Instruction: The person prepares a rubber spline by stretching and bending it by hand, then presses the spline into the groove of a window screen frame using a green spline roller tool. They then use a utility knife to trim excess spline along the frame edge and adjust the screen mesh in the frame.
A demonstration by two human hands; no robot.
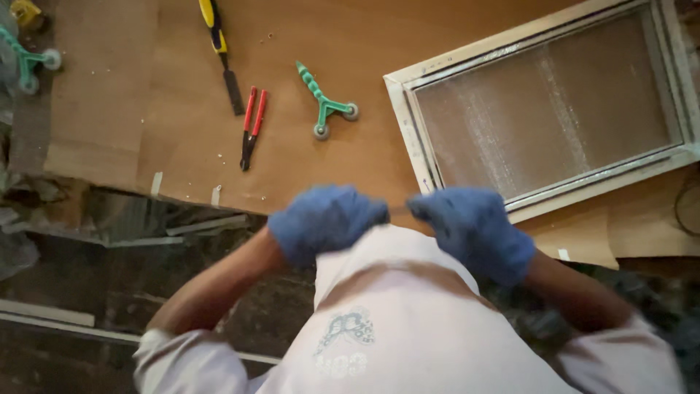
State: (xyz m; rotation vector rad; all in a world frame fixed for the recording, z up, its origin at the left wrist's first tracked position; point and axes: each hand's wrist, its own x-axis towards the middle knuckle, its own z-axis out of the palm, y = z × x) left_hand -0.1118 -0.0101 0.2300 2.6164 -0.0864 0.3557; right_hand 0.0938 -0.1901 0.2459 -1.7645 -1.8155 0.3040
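Note:
Both of my hands wear blue gloves and are held close together in front of my chest, over the near edge of a brown board (189, 138). My left hand (324, 221) and my right hand (474, 228) each pinch one end of a thin grey strip (398, 210) stretched between them. Motion blurs the hands, so what kind of strip it is cannot be told. A white-framed window screen (419, 149) lies flat on the board just beyond my right hand.
On the board lie red-handled pliers (251, 128), a green spline roller (324, 102) and a yellow-and-black utility knife (221, 55). A second green roller (29, 62) sits at the far left. White frame strips (44, 314) lie on the dark floor below.

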